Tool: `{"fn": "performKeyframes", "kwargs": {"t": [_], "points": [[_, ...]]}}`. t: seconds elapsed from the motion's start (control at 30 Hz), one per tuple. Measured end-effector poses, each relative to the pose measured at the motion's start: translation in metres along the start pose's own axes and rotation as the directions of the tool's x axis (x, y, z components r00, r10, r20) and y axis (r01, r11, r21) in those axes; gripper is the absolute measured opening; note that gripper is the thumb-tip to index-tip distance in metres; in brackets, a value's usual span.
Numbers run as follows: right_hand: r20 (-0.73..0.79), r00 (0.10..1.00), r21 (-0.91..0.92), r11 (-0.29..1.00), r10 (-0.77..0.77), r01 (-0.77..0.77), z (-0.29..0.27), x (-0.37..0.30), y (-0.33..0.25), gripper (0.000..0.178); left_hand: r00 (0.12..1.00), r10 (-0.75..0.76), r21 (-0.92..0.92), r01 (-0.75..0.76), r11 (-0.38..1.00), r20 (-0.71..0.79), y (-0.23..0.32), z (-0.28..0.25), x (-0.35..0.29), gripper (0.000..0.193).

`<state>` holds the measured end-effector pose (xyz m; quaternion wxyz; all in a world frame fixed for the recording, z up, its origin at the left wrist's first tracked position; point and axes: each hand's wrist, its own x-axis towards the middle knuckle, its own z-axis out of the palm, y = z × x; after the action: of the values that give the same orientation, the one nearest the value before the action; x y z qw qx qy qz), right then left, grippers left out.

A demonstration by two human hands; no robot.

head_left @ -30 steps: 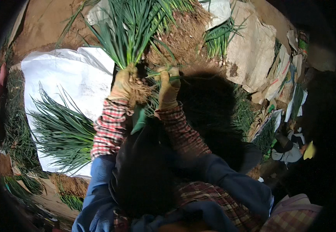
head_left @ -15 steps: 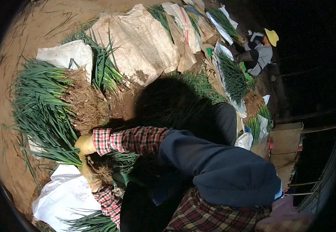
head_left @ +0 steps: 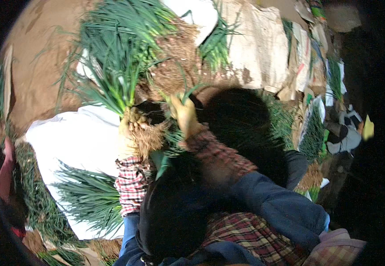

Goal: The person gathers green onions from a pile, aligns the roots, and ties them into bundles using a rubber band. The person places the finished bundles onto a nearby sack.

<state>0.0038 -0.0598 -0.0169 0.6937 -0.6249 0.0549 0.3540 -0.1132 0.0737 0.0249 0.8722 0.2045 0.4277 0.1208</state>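
Observation:
My left hand (head_left: 128, 128), in a soiled yellowish glove, is closed round the lower stems of a bunch of green onions (head_left: 122, 91). Its leaves point up and away, while the brown roots (head_left: 150, 138) hang out on the right side of the fist. To the right, my gloved right hand (head_left: 185, 116) has its fingers bent together around a thin green onion leaf that sticks out past the knuckles. Just beyond both hands lies a large heap of green onions (head_left: 121, 35), its tangled roots (head_left: 175, 57) turned to the right.
On the left a white sheet (head_left: 79, 133) carries another bunch of green onions (head_left: 90, 195). Pale woven sacks (head_left: 259, 44) lie at the far right. A person in a yellow hat (head_left: 345, 139) sits at the right; another person's limb (head_left: 5, 168) shows at the left edge.
The view has swung, so the heap now appears higher and further right. My left hand has brought a bunch away from the heap, and my right hand has parted from it.

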Motion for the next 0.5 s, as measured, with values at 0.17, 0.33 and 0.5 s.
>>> {"fn": "performKeyframes", "kwargs": {"t": [0.17, 0.33, 0.5], "points": [[0.661, 0.666, -0.746, 0.211, 0.345, 0.632, -0.137, -0.050, 0.102, 0.024, 0.923, 0.348, 0.479, -0.384, 0.789, 0.168, 0.034, -0.016, -0.078, 0.050], [0.701, 0.384, -0.515, 0.054, 0.602, 0.856, -0.094, -0.004, 0.008, 0.043, 0.758, 0.597, 0.503, -0.635, 0.586, 0.263, 0.061, -0.002, -0.087, 0.039], [0.255, 0.956, -0.960, 0.080, -0.142, 0.268, 0.013, 0.112, -0.136, 0.046, 0.934, 0.281, -0.168, -0.247, 0.954, 0.221, 0.088, 0.021, -0.010, 0.041]]}}
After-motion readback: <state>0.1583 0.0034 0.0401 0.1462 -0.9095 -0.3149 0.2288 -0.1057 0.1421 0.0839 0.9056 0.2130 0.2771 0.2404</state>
